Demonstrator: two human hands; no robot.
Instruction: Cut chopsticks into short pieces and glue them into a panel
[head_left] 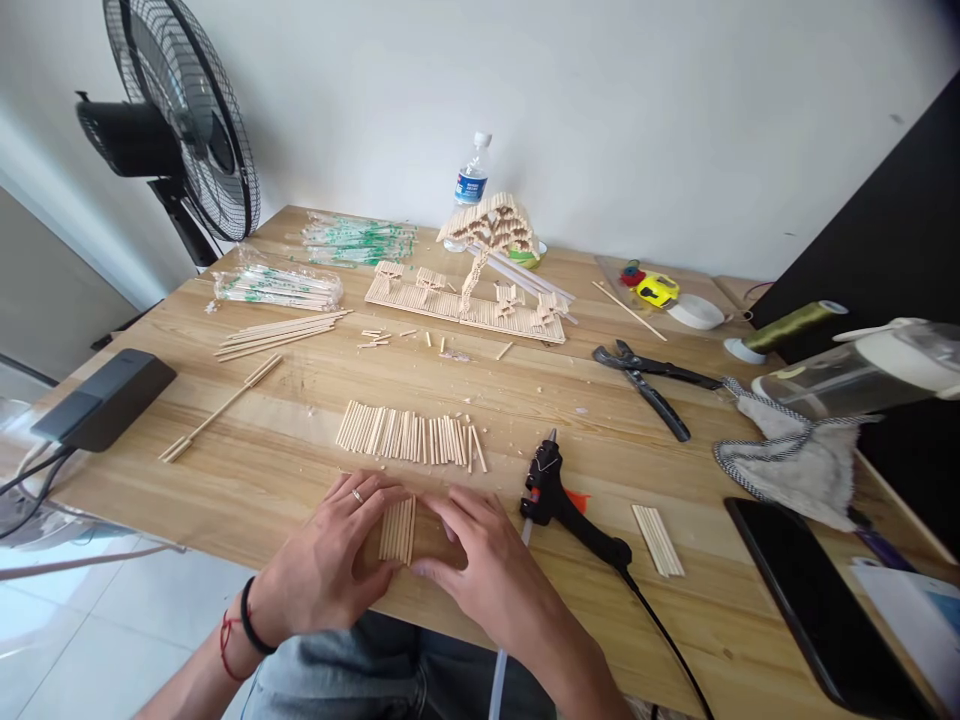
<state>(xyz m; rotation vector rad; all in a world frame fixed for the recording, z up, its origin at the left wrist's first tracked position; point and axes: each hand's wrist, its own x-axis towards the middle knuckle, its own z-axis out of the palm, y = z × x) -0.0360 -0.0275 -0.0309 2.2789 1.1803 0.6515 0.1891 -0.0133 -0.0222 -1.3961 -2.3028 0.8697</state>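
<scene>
A small panel of short wooden sticks (397, 530), laid side by side, lies flat near the table's front edge. My left hand (330, 550) curves round its left side, with the index finger along the top and the thumb at the bottom. On the right side, my right hand (480, 550) holds its index finger and thumb at the panel's corners. Just beyond my hands is a row of loose short sticks (405, 435). A black hot glue gun (559, 500) with a clear glue stick lies right of my right hand. Another small stick panel (658, 540) lies farther right.
A stick-built tree model (465, 305) stands at the back before a water bottle (472, 175). Bagged sticks (277, 288) and long sticks (277, 335) lie left. Pliers (649, 380), a cloth (787, 470) and a phone (817, 600) occupy the right. A fan (180, 120) stands back left.
</scene>
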